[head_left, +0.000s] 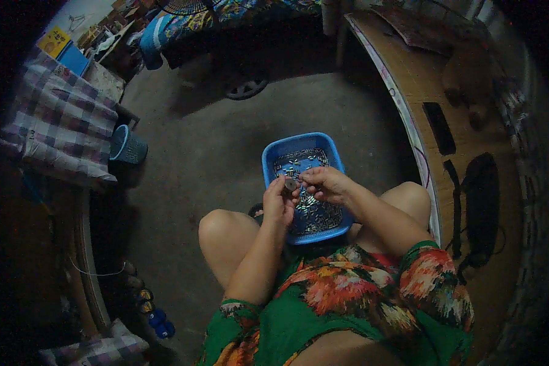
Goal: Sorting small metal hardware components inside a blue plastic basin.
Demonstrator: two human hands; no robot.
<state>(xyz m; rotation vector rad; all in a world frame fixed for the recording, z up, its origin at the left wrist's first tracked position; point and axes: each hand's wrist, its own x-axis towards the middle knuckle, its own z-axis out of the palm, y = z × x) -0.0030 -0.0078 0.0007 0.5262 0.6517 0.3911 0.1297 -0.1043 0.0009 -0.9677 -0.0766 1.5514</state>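
One small round grey metal part [291, 183], disc-like, pinched in the fingertips of the left hand [279, 204], held just above the blue tray's middle. Right hand [325, 184] closed in a pinch too, fingertips meeting the disc from the right; what it grips is too small to tell.

One blue plastic tray [270, 160], rectangular with rounded corners, resting on the floor between the person's two bare knees. Inside: a dense layer of small shiny metal pieces [314, 215], far too many and too small to count, covering the whole bottom.

Both forearms come up from the lower edge; person wears a green floral garment [348, 293].

Further out on the concrete floor [207, 146]: one small blue mesh basket [128, 145], tipped on its side near a checked cloth [58, 119] at the left; its contents cannot be seen. One wooden board [421, 79] curves along the right, with dark flat items on it. A row of small round objects [152, 308], some blue, lies at lower left, roughly five, blurred. One wheel [246, 89] shows at the far end of the floor.
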